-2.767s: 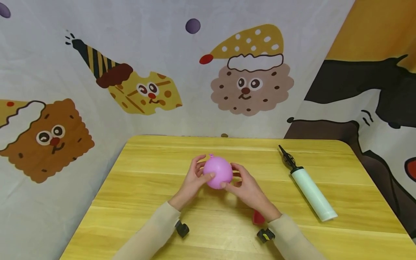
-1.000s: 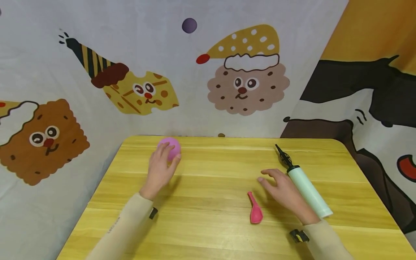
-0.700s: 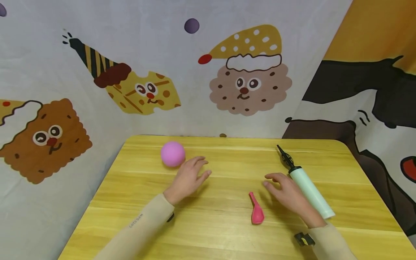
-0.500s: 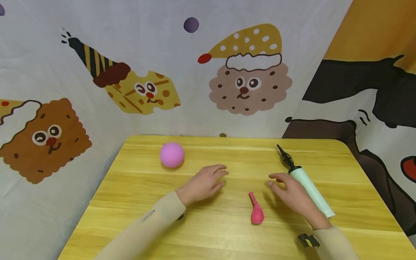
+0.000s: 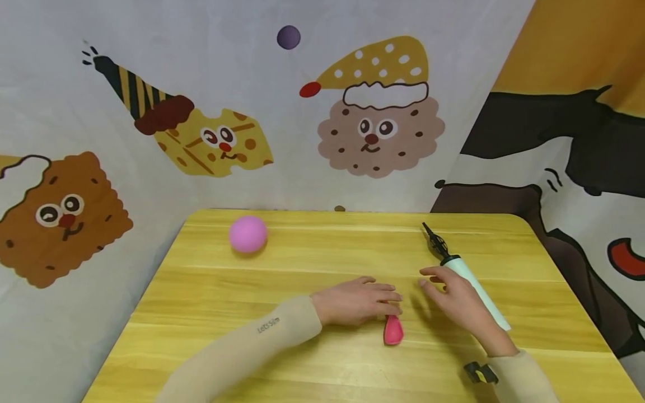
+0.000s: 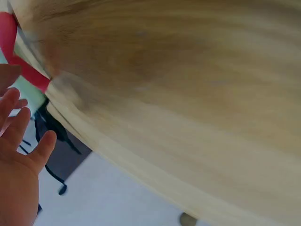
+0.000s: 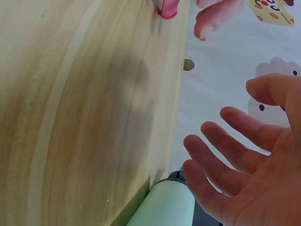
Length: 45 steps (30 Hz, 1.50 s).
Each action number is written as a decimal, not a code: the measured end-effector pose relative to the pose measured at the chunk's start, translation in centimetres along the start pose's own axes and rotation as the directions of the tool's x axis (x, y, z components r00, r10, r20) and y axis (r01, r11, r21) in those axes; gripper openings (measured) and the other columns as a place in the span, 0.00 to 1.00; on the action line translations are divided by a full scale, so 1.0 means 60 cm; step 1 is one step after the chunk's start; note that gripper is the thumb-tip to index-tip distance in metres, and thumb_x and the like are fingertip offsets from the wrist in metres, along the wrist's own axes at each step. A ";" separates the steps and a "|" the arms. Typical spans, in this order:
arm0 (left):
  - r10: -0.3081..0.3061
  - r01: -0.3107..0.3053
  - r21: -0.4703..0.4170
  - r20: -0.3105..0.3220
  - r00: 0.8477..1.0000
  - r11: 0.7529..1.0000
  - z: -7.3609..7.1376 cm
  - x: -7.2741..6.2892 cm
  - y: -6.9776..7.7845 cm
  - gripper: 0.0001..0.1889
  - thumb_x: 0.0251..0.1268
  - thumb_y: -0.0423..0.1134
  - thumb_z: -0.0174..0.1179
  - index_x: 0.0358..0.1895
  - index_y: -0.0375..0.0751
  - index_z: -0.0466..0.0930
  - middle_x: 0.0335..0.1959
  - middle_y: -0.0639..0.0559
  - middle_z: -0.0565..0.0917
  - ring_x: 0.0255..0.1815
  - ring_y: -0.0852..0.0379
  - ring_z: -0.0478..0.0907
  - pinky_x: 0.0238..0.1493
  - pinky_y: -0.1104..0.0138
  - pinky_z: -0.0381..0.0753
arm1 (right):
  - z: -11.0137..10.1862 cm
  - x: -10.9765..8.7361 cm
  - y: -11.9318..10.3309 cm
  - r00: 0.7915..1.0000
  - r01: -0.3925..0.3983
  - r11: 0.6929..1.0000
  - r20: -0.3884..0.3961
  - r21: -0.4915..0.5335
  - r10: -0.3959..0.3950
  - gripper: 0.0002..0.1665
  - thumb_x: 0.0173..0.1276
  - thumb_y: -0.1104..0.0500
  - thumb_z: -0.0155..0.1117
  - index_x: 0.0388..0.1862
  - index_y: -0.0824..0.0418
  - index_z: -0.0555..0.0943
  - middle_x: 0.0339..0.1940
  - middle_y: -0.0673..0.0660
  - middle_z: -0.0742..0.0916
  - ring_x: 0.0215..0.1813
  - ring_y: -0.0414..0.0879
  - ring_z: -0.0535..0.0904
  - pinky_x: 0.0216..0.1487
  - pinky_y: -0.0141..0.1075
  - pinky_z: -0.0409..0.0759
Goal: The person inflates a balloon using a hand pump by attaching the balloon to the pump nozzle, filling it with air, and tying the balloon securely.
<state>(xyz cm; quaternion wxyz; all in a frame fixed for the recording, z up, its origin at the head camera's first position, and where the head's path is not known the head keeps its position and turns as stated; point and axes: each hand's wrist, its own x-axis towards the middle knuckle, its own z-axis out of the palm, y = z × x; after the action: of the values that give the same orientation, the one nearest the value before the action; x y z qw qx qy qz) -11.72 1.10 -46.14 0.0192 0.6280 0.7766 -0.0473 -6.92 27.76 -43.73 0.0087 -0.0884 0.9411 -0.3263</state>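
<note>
My left hand (image 5: pixel 355 303) reaches across the table with fingers extended over the neck of a flat, deep-pink balloon (image 5: pixel 393 331). The fingers cover the neck in the head view, while the rounded body shows below them. From the left wrist, the limp balloon (image 6: pixel 32 74) appears beyond relaxed fingers. My right hand (image 5: pixel 456 299) hovers just left of the pale green hand pump (image 5: pixel 477 291), fingers loosely bent and holding nothing. In the right wrist view its palm (image 7: pixel 263 188) is bare, with the pump (image 7: pixel 164 207) below.
An inflated pink-purple balloon (image 5: pixel 248 235) rests at the back left of the wooden table (image 5: pixel 322 246). The pump's black nozzle (image 5: pixel 436 242) points toward the back edge. Behind hangs a white cloth (image 5: pixel 297 123) printed with cartoon food.
Both hands held the inflated balloon earlier; the left set it down at the back left and let go. The left hand then swept right to the flat balloon. The right hand moved toward the pump.
</note>
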 end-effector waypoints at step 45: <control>-0.779 -0.509 -0.593 0.418 0.468 -0.624 0.026 -0.106 -0.063 0.21 0.83 0.31 0.47 0.72 0.26 0.68 0.67 0.31 0.76 0.71 0.42 0.74 0.67 0.59 0.77 | -0.023 0.001 0.014 0.999 0.027 1.000 -0.047 0.015 -0.027 0.23 0.81 0.51 0.59 0.64 0.67 0.80 0.62 0.68 0.83 0.58 0.65 0.81 0.54 0.59 0.82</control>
<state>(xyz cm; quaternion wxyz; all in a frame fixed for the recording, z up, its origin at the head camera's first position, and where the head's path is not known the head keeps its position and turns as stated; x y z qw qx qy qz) -14.14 -6.02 -46.91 0.2111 -0.1397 0.4146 0.8741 -7.24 29.23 -43.12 -0.0168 -0.0934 0.9371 -0.3360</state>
